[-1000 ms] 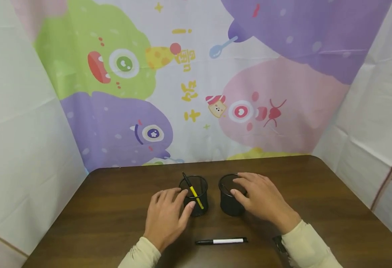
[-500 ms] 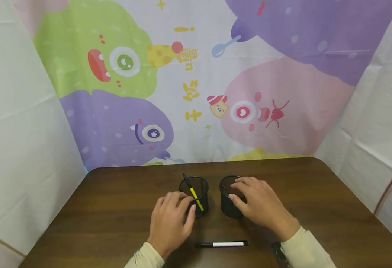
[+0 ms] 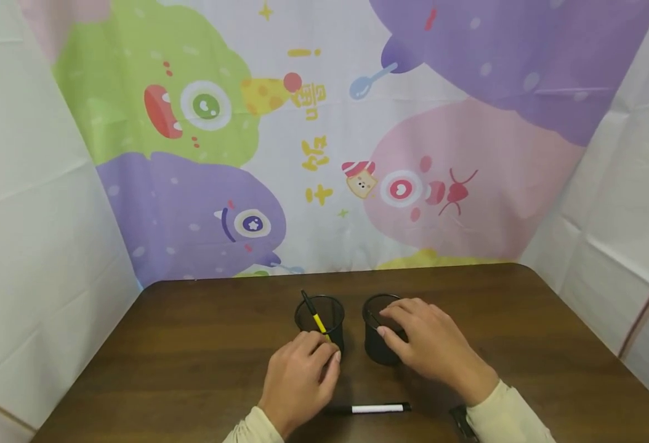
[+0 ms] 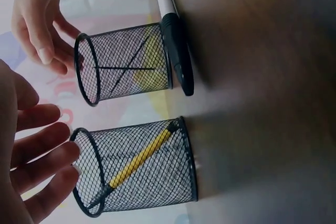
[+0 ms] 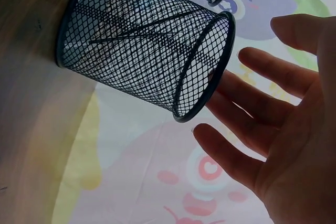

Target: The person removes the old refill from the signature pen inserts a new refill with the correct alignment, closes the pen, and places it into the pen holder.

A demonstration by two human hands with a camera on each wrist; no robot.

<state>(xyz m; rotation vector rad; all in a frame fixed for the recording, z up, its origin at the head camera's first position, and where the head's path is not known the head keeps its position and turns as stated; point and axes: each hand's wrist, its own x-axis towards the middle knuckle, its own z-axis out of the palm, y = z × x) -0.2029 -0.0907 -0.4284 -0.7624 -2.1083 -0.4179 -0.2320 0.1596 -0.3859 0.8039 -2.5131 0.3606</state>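
Note:
Two black mesh pen holders stand upright side by side. The left holder (image 3: 337, 323) contains a leaning yellow pen (image 3: 316, 320) with black ends. My left hand (image 3: 302, 378) is at the near side of this holder; the left wrist view shows its loosely spread fingers (image 4: 50, 156) by the rim, holding nothing. Beside the right holder (image 3: 377, 344) is my right hand (image 3: 438, 341), its relaxed fingers near the rim and its grip empty. A thin dark line crosses inside that holder; I cannot tell whether it is an object. A white-and-black marker (image 3: 380, 408) lies in front of both holders.
The holders and marker are on a brown wooden table (image 3: 202, 344). Behind it hangs a cartoon-printed cloth (image 3: 324, 234), with white cloth walls on both sides. A small dark object (image 3: 460, 421) shows by the right wrist.
My left hand has moved right and nearer to me, from the left holder's left side to its near side, partly covering the marker's black end. The right hand has barely moved.

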